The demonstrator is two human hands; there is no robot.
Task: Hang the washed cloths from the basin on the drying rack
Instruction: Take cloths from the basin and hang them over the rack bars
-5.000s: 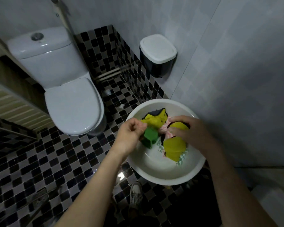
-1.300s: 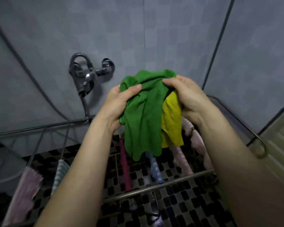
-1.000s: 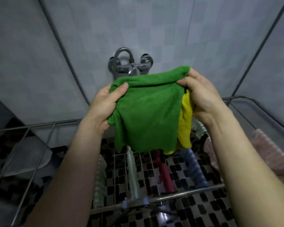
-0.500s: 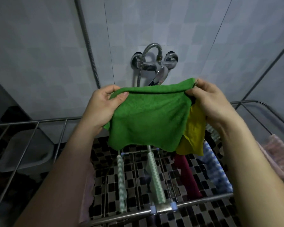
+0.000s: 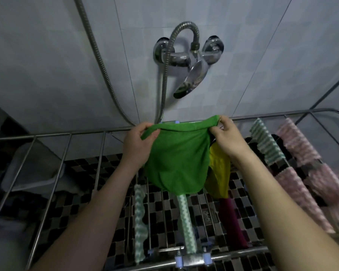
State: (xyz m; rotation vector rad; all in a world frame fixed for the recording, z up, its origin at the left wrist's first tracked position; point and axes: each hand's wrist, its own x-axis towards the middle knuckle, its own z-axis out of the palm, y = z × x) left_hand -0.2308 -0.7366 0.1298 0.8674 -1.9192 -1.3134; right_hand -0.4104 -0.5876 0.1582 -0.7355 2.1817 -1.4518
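Note:
A green cloth (image 5: 177, 159) hangs spread above the middle of the metal drying rack (image 5: 70, 134). My left hand (image 5: 138, 140) pinches its upper left corner. My right hand (image 5: 226, 136) pinches its upper right corner and also holds a yellow cloth (image 5: 218, 173), which dangles beneath that hand. The green cloth's top edge is level with the rack's far rail. The basin is out of view.
Green-and-white striped cloths (image 5: 185, 223), a dark red cloth (image 5: 231, 223) and pink cloths (image 5: 299, 173) hang on the rack's middle and right bars. A chrome shower mixer (image 5: 188, 61) with its hose (image 5: 98, 61) sits on the tiled wall behind. The rack's left bars are bare.
Both hands have moved the green cloth forward and down toward the rack's far rail, still spread between them. The view has tilted so more of the rack shows.

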